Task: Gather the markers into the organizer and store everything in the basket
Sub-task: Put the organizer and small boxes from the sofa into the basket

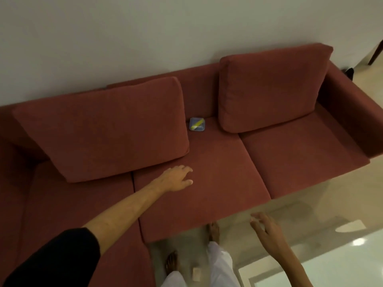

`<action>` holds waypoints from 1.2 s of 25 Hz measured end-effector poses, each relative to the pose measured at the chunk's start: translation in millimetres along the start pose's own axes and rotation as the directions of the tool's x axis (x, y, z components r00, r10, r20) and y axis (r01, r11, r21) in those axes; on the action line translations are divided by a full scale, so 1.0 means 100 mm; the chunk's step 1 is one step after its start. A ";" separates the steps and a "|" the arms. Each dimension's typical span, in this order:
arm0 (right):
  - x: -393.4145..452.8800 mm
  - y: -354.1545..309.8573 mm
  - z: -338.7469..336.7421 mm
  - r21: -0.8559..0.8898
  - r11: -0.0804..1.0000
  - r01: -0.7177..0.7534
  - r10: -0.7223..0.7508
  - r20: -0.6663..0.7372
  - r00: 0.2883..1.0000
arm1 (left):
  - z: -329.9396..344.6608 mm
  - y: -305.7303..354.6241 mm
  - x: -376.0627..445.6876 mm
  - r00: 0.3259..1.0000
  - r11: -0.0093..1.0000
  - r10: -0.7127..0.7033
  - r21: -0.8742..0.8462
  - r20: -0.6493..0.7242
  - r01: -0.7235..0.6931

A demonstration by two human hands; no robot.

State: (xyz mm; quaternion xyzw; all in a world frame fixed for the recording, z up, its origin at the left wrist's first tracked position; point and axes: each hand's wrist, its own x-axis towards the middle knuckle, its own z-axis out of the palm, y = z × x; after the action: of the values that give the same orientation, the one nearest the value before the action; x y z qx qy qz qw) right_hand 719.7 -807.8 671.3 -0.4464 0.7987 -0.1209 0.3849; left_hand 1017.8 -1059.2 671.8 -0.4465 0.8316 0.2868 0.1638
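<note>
Left hand (178, 179) is out over the middle seat cushion of the sofa (217, 183), fingers spread and relaxed, holding nothing, arm stretched long from the lower left of the frame. Up-frame and a little right of it, well apart, sits the blue organizer (197, 124), tucked at the back of the seat in the gap between the two back cushions (103, 129). A yellow-green marker (198, 124) lies across its top on a diagonal, one end toward the lower left, the other toward the upper right. Right hand (267, 230) hangs low at the lower right, off the sofa's front edge over the floor (310, 214), fingers loose and empty. So the left hand is clearly the nearer one; my read is it goes on forward and slightly right to reach the organizer. No basket in view, nor any other markers that I can make out.
</note>
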 end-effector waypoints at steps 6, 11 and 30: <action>2.08 -0.37 0.14 0.071 0.997 0.013 -0.022 0.123 0.992 | -0.19 -0.41 2.31 0.987 0.993 -0.083 0.098 0.137 0.070; 4.05 -0.44 0.37 0.308 0.951 0.016 -0.049 0.100 0.994 | -0.04 -1.05 4.37 0.996 0.980 -0.094 0.173 -0.006 0.093; 3.43 0.89 0.79 0.544 0.778 -0.316 0.422 -0.080 0.903 | 0.52 -0.46 4.19 0.992 0.812 -0.024 -0.576 0.127 0.094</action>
State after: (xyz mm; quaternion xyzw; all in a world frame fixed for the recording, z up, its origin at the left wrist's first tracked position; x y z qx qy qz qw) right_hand 616.4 -1021.4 396.4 -0.1458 0.8423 -0.2968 0.4256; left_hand 827.9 -1318.5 394.1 -0.4836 0.6795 0.5465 0.0758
